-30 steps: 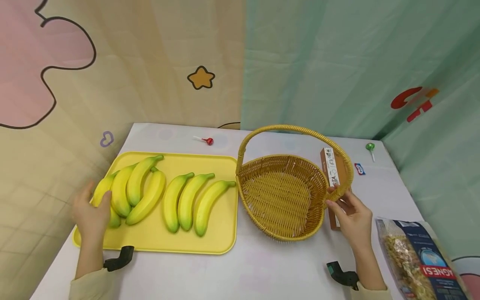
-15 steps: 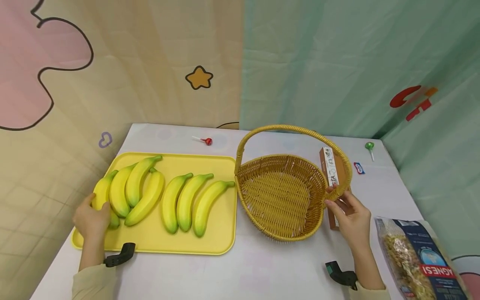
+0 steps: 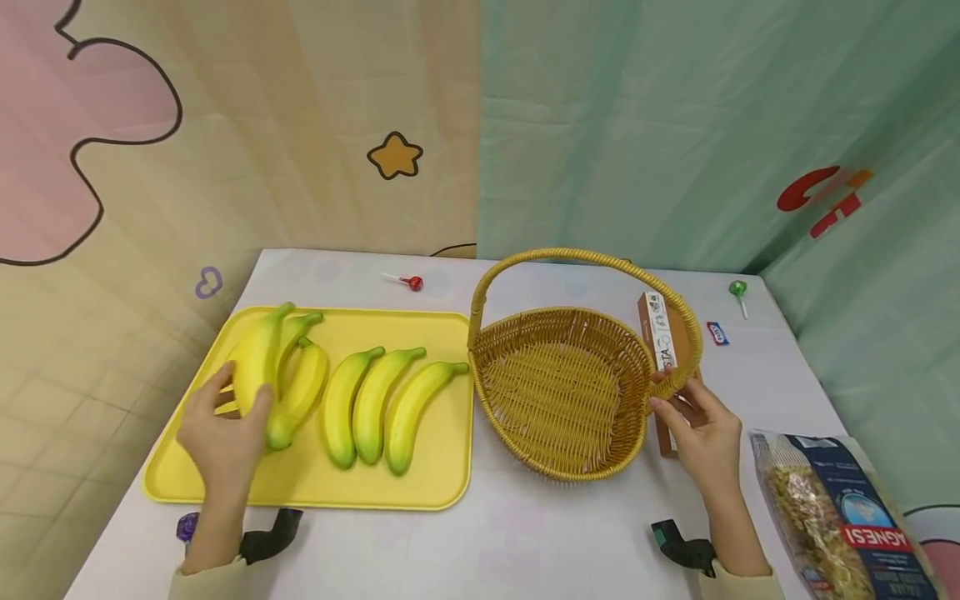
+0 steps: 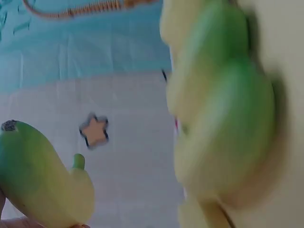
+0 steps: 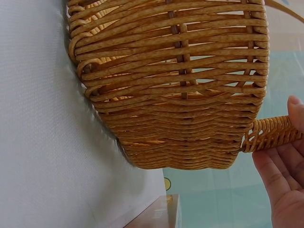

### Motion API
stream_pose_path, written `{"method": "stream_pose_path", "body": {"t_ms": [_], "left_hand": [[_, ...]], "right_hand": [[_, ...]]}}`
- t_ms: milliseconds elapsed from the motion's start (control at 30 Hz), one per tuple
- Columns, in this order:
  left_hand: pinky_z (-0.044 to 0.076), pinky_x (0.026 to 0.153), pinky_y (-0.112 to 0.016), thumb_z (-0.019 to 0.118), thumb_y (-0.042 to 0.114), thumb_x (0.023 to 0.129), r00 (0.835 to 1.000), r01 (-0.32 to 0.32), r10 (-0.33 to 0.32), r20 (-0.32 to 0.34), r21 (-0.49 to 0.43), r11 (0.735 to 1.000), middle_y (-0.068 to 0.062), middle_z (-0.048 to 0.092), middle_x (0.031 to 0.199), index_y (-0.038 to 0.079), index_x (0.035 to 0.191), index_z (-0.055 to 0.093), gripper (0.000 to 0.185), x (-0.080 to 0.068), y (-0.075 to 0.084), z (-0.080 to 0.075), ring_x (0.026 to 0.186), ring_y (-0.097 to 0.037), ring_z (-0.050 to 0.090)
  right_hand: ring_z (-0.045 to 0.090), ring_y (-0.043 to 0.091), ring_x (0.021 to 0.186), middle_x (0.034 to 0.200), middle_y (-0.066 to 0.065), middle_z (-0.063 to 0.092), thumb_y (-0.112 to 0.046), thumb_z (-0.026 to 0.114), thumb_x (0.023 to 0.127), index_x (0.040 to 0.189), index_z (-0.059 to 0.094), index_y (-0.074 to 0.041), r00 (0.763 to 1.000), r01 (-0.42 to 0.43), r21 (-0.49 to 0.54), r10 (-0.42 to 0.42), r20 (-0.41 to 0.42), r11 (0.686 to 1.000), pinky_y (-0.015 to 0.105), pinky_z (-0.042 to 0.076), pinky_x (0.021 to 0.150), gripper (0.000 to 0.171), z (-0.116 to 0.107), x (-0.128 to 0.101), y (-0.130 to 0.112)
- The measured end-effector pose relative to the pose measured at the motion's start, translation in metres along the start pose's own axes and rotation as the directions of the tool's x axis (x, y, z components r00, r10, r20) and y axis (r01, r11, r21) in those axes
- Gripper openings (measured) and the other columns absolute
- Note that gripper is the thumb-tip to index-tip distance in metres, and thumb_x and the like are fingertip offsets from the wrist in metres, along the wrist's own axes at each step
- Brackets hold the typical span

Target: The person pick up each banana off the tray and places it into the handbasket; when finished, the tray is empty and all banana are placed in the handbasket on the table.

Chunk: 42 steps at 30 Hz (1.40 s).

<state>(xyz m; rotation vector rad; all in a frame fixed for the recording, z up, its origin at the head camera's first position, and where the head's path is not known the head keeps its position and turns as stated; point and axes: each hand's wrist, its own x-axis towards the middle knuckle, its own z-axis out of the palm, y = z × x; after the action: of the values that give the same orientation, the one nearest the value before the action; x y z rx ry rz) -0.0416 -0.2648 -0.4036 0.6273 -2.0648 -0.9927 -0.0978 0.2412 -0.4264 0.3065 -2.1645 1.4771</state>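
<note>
My left hand (image 3: pixel 225 442) grips a yellow banana (image 3: pixel 255 362) with a green tip, raised over the left part of a yellow tray (image 3: pixel 360 492). In the left wrist view the held banana (image 4: pixel 42 183) is apart from the blurred bananas (image 4: pixel 228 128) on the tray. It partly hides the bananas behind it. Three more bananas (image 3: pixel 378 408) lie side by side on the tray's right half. My right hand (image 3: pixel 708 437) pinches the lower right end of the handle of a wicker basket (image 3: pixel 562 400). The basket stands upright on the table, with nothing inside.
A brown pasta box (image 3: pixel 660 333) lies behind the basket's right side. A pasta bag (image 3: pixel 840 508) is at the right. Around lie a red lollipop (image 3: pixel 412 283), a green lollipop (image 3: pixel 738 290), a small blue packet (image 3: pixel 717 333) and a purple object (image 3: pixel 187 527). Curtains hang behind.
My left hand has closed on the leftmost banana, then lifted it and moved right, over the neighbouring bananas. The purple object has come into view by the left wrist. My right hand stays on the handle.
</note>
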Motion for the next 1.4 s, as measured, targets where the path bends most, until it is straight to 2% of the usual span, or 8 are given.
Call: {"method": "stream_pose_path", "body": {"t_ms": [100, 200, 300, 367, 600, 733, 1067, 1400], "left_hand": [[0.041, 0.064, -0.002, 0.075, 0.001, 0.073, 0.971, -0.196, 0.213, 0.110, -0.147, 0.969, -0.005, 0.068, 0.101, -0.001, 0.118, 0.069, 0.046, -0.030, 0.034, 0.019, 0.082, 0.006, 0.054], [0.047, 0.064, -0.009, 0.077, 0.000, 0.071, 0.894, -0.330, 0.391, 0.217, -0.271, 0.904, -0.017, 0.069, 0.105, 0.001, 0.118, 0.069, 0.048, -0.058, 0.067, 0.039, 0.084, -0.008, 0.060], [0.052, 0.061, -0.018, 0.076, 0.005, 0.071, 0.817, -0.387, 0.496, 0.294, -0.357, 0.850, -0.016, 0.068, 0.107, 0.001, 0.119, 0.068, 0.049, -0.081, 0.094, 0.064, 0.084, -0.019, 0.064], [0.053, 0.060, -0.023, 0.075, 0.008, 0.072, 0.791, -0.382, 0.514, 0.331, -0.390, 0.838, -0.014, 0.067, 0.108, 0.001, 0.120, 0.067, 0.049, -0.093, 0.108, 0.084, 0.085, -0.021, 0.064], [0.052, 0.075, -0.036, 0.073, 0.015, 0.074, 0.804, -0.297, 0.443, 0.397, -0.379, 0.877, -0.015, 0.065, 0.108, 0.001, 0.121, 0.066, 0.050, -0.122, 0.129, 0.157, 0.092, -0.026, 0.063], [0.047, 0.082, -0.043, 0.074, 0.016, 0.072, 0.820, -0.300, 0.416, 0.392, -0.325, 0.897, -0.015, 0.065, 0.107, 0.001, 0.118, 0.067, 0.049, -0.130, 0.129, 0.180, 0.096, -0.029, 0.062], [0.039, 0.082, -0.040, 0.076, 0.020, 0.071, 0.787, -0.466, 0.477, 0.391, -0.129, 0.875, -0.010, 0.073, 0.103, 0.003, 0.109, 0.071, 0.042, -0.135, 0.127, 0.193, 0.089, -0.025, 0.065], [0.037, 0.085, -0.038, 0.079, 0.021, 0.073, 0.760, -0.501, 0.436, 0.483, 0.007, 0.865, -0.009, 0.073, 0.104, 0.004, 0.110, 0.070, 0.042, -0.136, 0.128, 0.192, 0.086, -0.024, 0.060]], "right_hand": [[0.065, -0.003, 0.102, 0.113, -0.015, 0.067, 0.020, 0.069, 0.075, 0.117, 0.064, 0.012, 1.000, 0.021, -0.013, -0.021, 0.008, 1.000, 0.011, 0.051, 0.082, 0.043, -0.001, 0.001, 0.000], [0.065, -0.003, 0.102, 0.113, -0.017, 0.067, 0.020, 0.069, 0.075, 0.117, 0.063, 0.014, 1.000, 0.027, -0.009, -0.027, 0.010, 1.000, 0.012, 0.051, 0.082, 0.043, -0.001, 0.001, 0.001], [0.066, -0.004, 0.100, 0.113, -0.016, 0.067, 0.020, 0.070, 0.075, 0.117, 0.062, 0.015, 1.000, 0.027, -0.013, -0.027, 0.004, 1.000, 0.011, 0.051, 0.081, 0.043, -0.001, 0.001, 0.001], [0.066, -0.004, 0.099, 0.113, -0.013, 0.068, 0.020, 0.070, 0.075, 0.116, 0.063, 0.015, 1.000, 0.021, -0.004, -0.021, -0.002, 1.000, 0.011, 0.051, 0.081, 0.042, 0.000, 0.000, 0.001], [0.066, -0.003, 0.100, 0.113, -0.008, 0.069, 0.019, 0.070, 0.076, 0.118, 0.063, 0.013, 1.000, 0.005, -0.007, -0.005, -0.002, 1.000, 0.012, 0.051, 0.080, 0.043, 0.002, 0.000, 0.001], [0.065, -0.005, 0.099, 0.113, -0.013, 0.067, 0.019, 0.070, 0.075, 0.118, 0.062, 0.014, 1.000, 0.013, -0.024, -0.013, -0.009, 1.000, 0.012, 0.052, 0.080, 0.043, 0.001, 0.000, 0.001], [0.066, 0.000, 0.102, 0.113, -0.008, 0.069, 0.020, 0.070, 0.074, 0.119, 0.064, 0.011, 0.997, 0.071, -0.026, -0.072, -0.015, 0.997, 0.012, 0.052, 0.081, 0.046, 0.000, 0.001, 0.001], [0.066, -0.001, 0.101, 0.113, -0.012, 0.069, 0.020, 0.070, 0.075, 0.119, 0.064, 0.011, 0.998, 0.054, -0.033, -0.055, -0.014, 0.998, 0.012, 0.051, 0.081, 0.045, 0.001, 0.000, 0.001]]}}
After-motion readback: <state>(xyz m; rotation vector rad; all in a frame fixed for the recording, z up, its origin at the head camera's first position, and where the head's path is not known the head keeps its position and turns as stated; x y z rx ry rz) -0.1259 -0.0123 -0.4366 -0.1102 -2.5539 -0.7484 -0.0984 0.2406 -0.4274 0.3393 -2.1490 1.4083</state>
